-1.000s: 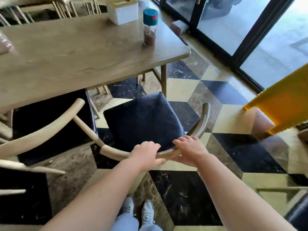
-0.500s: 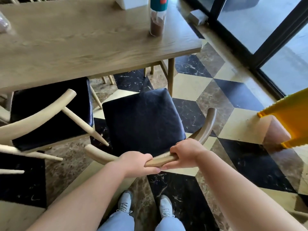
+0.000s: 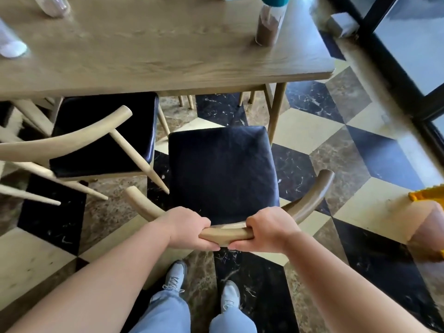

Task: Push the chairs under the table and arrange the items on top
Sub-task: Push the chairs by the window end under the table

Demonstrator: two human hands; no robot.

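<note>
I look down from the head camera at my 2 bare hands gripping the curved wooden back rail (image 3: 225, 233) of a chair (image 3: 222, 171) at the centre of the frame. My left hand (image 3: 186, 230) wraps the rail just left of its middle, fingers (image 3: 207, 243) curled under and pressed tight around the wood. My right hand (image 3: 269, 230) wraps it just right of the middle, fingers closed on the rail the same way; the 2 hands sit close together, with a short bare stretch of rail between them.

The chair has a dark blue cushioned seat, and its front edge lies near the worktop (image 3: 156, 44) edge, not yet under it, beside the worktop's right leg (image 3: 276, 111). A second chair (image 3: 103, 133) of the same kind stands at centre left, its seat partly tucked under the worktop.

On the worktop, at upper right, stands a clear jar (image 3: 269, 25) with a teal lid and brown contents. At upper left are a clear container (image 3: 52, 4) and a white object (image 3: 12, 44), both blurred.

Below the hands I see light blue trouser legs and 2 pale shoes (image 3: 176, 276) on a checked marble floor (image 3: 348, 169).
</note>
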